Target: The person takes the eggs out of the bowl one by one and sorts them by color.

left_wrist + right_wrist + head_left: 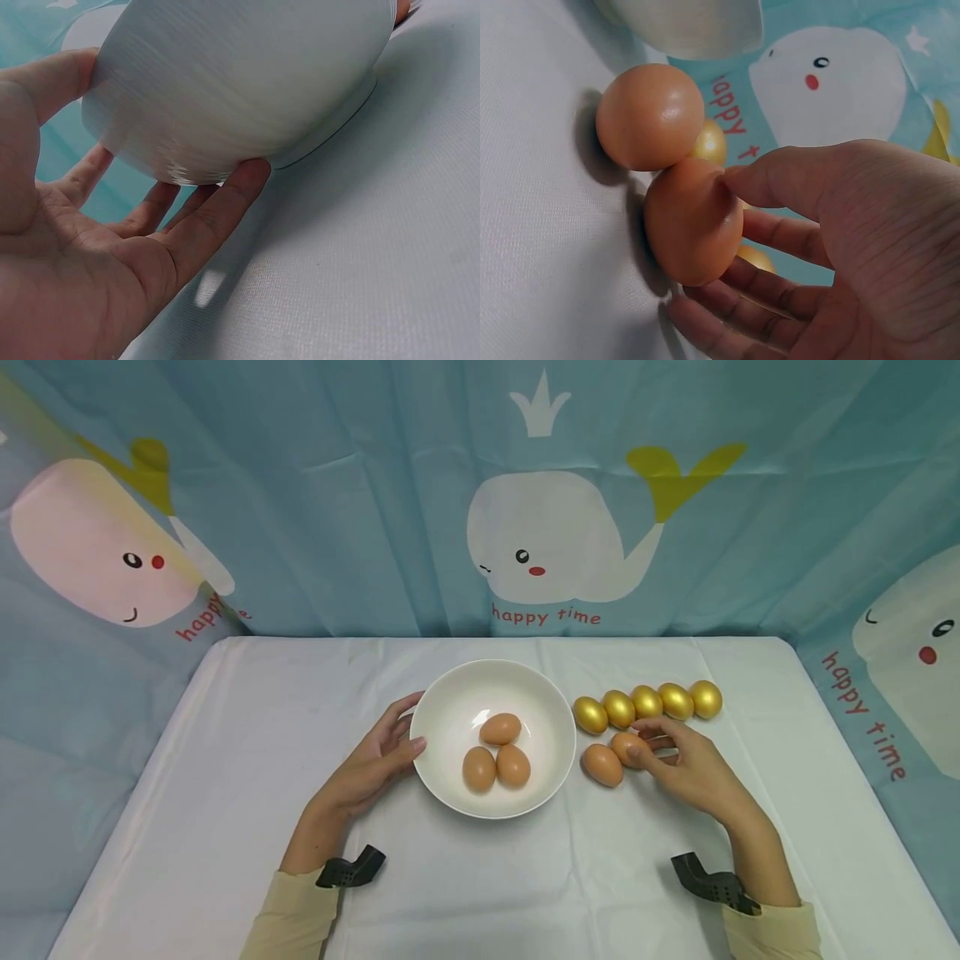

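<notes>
A white bowl [442,785] stands near the middle of the table with three brown eggs [479,769] inside. My left hand [378,758] holds it from the left: the thumb is at the rim, and the fingers spread along the outer wall [247,82]. To the right of the bowl, two more brown eggs lie side by side. My right hand [686,764] has its thumb and fingers around the right-hand brown egg [694,225], which is close over the cloth. The other brown egg [651,117] touches it on the bowl side.
Several golden eggs [647,702] form a slanting row just behind the two loose brown eggs. A white cloth [480,885] covers the table. Blue curtains [405,527] with whale prints hang along its back and sides. Each wrist wears a black strap mount [352,868].
</notes>
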The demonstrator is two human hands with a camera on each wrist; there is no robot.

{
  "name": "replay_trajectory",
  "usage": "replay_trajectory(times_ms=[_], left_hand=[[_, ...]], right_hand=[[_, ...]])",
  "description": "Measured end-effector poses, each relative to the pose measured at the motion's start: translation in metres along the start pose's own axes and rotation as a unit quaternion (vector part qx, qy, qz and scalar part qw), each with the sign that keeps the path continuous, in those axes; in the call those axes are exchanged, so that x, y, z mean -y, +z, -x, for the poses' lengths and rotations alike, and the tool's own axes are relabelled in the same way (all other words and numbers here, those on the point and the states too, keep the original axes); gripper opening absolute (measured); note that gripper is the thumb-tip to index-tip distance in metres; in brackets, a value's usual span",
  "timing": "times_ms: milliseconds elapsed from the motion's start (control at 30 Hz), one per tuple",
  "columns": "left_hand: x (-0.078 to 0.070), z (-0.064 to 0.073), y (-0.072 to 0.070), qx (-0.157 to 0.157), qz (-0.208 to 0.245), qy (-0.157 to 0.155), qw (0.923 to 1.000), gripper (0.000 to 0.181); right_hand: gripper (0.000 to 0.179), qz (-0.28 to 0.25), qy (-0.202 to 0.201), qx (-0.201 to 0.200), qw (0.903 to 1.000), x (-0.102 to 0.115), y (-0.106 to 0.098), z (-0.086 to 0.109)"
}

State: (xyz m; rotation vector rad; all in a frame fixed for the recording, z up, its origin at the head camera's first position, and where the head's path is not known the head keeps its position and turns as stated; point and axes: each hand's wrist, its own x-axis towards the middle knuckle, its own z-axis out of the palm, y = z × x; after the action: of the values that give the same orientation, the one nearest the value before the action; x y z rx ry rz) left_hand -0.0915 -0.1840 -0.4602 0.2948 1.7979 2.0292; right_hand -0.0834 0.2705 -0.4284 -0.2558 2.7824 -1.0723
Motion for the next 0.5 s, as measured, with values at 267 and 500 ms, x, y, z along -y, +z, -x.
replay_trajectory(times_ms=[267,500], left_hand=[[-0.0003,0.0006,-0.001,0.0,-0.001,-0.004,1.0,0.07],[-0.0008,0.0001,-0.0008,0.002,0.001,-0.004,1.0,0.07]], right_hand=[[0.042,-0.002,-0.001,-0.007,1.0,0.0038,-0.0068,0.0017],[0.034,0.001,-0.042,-0.073,0.9964,0.003,-0.0081,0.0009]])
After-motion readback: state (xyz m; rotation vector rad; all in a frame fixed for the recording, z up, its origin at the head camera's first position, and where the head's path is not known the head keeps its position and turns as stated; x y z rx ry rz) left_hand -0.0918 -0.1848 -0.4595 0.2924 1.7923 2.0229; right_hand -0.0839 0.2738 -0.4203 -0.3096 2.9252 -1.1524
